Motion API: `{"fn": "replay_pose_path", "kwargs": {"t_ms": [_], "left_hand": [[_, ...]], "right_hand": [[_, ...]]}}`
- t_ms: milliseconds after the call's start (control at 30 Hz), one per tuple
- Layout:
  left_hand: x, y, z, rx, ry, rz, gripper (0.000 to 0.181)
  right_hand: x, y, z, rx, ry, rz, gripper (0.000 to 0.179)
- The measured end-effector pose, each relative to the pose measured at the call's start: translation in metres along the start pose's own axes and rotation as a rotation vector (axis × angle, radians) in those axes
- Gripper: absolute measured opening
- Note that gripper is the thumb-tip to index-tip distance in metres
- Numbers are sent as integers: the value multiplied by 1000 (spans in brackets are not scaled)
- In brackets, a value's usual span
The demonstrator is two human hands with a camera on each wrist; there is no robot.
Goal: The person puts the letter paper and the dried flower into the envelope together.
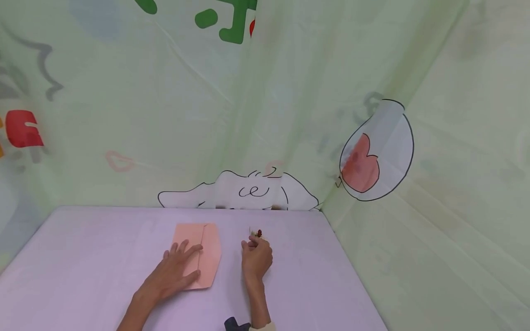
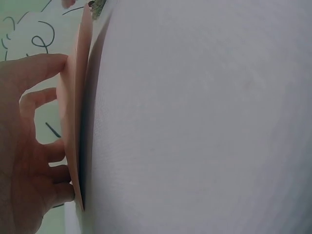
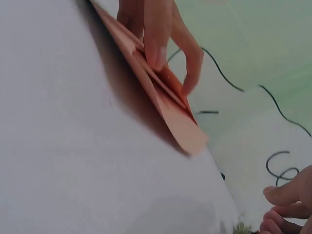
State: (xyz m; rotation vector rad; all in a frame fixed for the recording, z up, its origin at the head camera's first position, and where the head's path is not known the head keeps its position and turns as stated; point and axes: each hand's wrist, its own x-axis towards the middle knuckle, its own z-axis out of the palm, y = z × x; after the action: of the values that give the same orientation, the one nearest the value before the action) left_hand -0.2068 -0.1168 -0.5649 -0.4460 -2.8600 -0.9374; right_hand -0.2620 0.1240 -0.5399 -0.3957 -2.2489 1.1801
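A folded pink paper envelope (image 1: 211,257) lies on the pale tabletop, a lengthwise seam showing on its upper side. Spread across it, my left hand (image 1: 175,269) rests with fingers and thumb touching the paper. In the left wrist view, the envelope (image 2: 73,117) is edge-on, with a dark shadow under its side. Layered folds show at the envelope's end (image 3: 187,126) in the right wrist view. To its right, my right hand (image 1: 257,259) has curled fingers and appears to pinch a small dried flower sprig (image 1: 259,233) with green and dark red parts. The fingers partly hide the sprig.
The tabletop (image 1: 310,276) meets a pale green printed fabric wall (image 1: 186,115) at the back and right. A dark object (image 1: 236,324) sits by the right sleeve at the bottom edge.
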Motion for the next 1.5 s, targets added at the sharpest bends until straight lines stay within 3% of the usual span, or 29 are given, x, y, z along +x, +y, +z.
{"fn": "replay_pose_path", "kwargs": {"t_ms": [167,433,833,1500], "left_hand": [[0,0,-1,-2,9,-4,66],[0,-2,-1,-17,9,-4,67],[-2,0,0,-22,-7,-4,68],[0,-2,0,-7,-6,-8,67]], "right_hand": [[12,16,-8,-33,75,55,27],[11,32,-9,-36,13,63,17],[12,30,-8,-97,29,92,9],[13,23,-7,-27,6,83,9]]}}
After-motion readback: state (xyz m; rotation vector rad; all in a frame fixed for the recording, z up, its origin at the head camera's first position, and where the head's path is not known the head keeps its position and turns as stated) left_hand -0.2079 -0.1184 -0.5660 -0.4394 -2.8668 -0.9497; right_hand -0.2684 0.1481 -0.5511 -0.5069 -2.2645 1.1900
